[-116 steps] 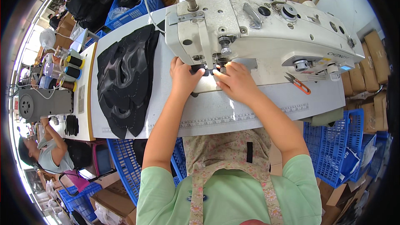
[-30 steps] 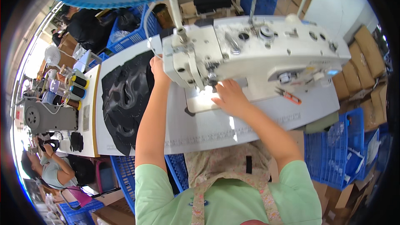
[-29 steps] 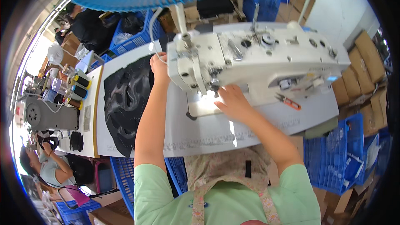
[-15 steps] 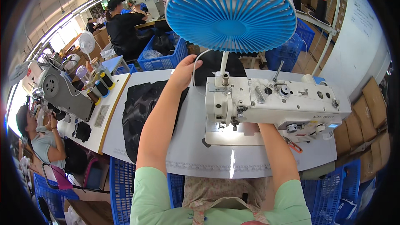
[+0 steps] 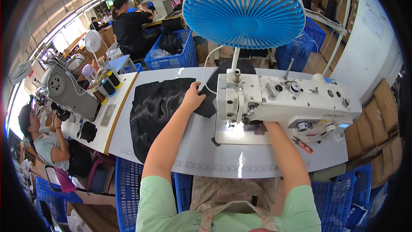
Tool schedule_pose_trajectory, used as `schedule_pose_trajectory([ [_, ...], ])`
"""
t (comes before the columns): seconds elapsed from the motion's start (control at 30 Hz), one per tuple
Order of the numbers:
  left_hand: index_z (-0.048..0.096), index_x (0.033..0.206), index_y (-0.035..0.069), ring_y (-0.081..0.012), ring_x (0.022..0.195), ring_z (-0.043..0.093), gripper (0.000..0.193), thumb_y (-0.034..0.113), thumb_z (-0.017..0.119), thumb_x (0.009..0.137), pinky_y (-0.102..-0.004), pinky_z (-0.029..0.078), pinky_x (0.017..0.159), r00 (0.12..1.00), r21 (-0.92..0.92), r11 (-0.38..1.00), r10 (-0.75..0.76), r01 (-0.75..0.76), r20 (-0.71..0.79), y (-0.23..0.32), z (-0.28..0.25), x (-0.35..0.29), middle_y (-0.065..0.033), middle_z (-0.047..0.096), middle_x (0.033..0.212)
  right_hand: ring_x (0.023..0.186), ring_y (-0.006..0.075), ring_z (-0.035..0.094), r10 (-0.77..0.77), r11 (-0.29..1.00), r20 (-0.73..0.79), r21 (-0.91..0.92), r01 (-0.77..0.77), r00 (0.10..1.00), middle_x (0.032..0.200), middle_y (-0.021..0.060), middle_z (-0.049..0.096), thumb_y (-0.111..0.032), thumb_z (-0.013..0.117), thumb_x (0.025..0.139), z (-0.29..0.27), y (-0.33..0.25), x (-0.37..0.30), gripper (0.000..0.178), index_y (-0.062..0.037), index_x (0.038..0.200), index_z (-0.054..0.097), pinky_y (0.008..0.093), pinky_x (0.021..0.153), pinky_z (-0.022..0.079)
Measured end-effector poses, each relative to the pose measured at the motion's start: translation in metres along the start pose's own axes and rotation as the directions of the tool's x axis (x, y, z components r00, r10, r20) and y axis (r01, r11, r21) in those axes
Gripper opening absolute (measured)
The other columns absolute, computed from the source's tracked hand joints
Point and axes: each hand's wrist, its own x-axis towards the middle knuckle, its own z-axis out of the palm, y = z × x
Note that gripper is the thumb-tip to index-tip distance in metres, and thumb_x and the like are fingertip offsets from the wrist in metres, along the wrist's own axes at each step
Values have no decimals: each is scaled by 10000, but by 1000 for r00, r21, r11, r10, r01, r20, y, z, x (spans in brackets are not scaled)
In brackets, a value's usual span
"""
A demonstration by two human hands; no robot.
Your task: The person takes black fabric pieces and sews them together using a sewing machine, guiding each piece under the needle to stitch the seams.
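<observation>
My left hand point(image 5: 194, 97) is at the left side of a white sewing machine point(image 5: 283, 103), its fingers curled at the edge of a black piece of sheet material point(image 5: 207, 106). That piece runs toward the machine head, and part of it is hidden behind it. My right hand point(image 5: 269, 126) reaches under the machine arm, close to the lit needle area; its fingers are hidden. A larger black piece with wavy cut-outs or folds point(image 5: 156, 107) lies flat on the table beneath and left of my left forearm.
A blue fan point(image 5: 244, 17) stands over the machine head. Orange-handled thread snips point(image 5: 303, 145) lie right of my right forearm. Thread cones point(image 5: 108, 87) stand on the neighbouring table. Blue crates point(image 5: 171, 62) sit beyond and below the table point(image 5: 206, 154). Co-workers sit left and behind.
My left hand has come down toward me, bringing the black piece nearer the machine head. My right hand stays under the machine arm. The view has shifted slightly.
</observation>
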Motion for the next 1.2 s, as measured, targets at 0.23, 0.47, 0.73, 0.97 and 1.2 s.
schedule_pose_trajectory([
  [0.23, 455, 1380, 32, -306, 1173, 564, 643, 60, 627, 761, -391, 452, 977, 731, -140, 989, 130, -48, 670, 9, -36, -55, -200, 563, 1282, 835, 354, 635, 171, 984, 79, 41, -175, 982, 888, 180, 643, -95, 511, 927, -22, 27, -41, 207, -73, 1091, 634, 409, 737, 519],
  [0.47, 503, 1370, 104, -307, 1181, 534, 632, 48, 631, 754, -403, 444, 954, 666, 219, 745, 374, -630, 645, 21, -35, -115, -145, 533, 1300, 1024, 307, 578, -551, 456, 418, -574, 680, 723, 1104, 132, 593, -110, 659, 754, -40, -6, -86, 437, -118, 1189, 618, 436, 908, 453],
  [0.73, 563, 1293, 113, -234, 1147, 551, 465, 167, 535, 832, -348, 455, 916, 264, 258, 136, 779, -957, 569, 13, 11, -120, -44, 584, 1240, 1095, 260, 563, -574, 234, 644, -464, 855, 506, 1258, 84, 567, -131, 516, 844, -6, 3, -93, 401, -53, 1235, 562, 384, 960, 455],
  [0.97, 560, 1195, 0, -250, 1006, 582, 424, 152, 542, 800, -330, 449, 794, 568, 496, 297, 567, -816, 596, 26, 38, -132, -120, 599, 1133, 887, 200, 551, -652, 170, 424, -726, 667, 628, 980, 61, 583, -137, 552, 786, 14, -4, -106, 204, -42, 958, 605, 302, 754, 421],
  [1.2, 593, 1001, 42, -206, 905, 566, 258, 154, 572, 769, -325, 439, 734, 589, 497, 345, 634, -796, 501, 32, 51, -142, -72, 602, 1063, 952, 213, 547, -547, 269, 411, -739, 618, 729, 946, 53, 587, -133, 557, 772, 30, -13, -115, 151, -67, 908, 566, 331, 781, 429],
])
